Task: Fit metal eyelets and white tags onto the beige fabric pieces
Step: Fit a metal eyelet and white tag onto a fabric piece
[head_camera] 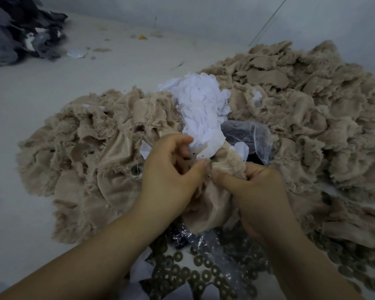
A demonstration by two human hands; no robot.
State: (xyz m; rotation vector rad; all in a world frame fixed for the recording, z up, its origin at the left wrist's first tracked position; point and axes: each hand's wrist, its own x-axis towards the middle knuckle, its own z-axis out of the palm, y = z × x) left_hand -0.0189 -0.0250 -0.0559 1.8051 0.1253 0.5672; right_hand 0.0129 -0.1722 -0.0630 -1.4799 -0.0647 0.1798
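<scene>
Head cam: left hand [171,169] and right hand [253,187] both pinch one beige fabric piece [210,202] at centre, thumbs nearly touching. White tags [201,105] piled just behind the hands, between two beige fabric heaps [312,118]. Metal eyelets [204,276] scattered below the wrists, beside clear plastic bag [247,135].

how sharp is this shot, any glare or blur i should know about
Head view: dim, flat light, no hard shadows; hands and beige fabric piece fairly sharp; dark pile soft; clear plastic bag shows faint glare; wide-angle bend at edges.
</scene>
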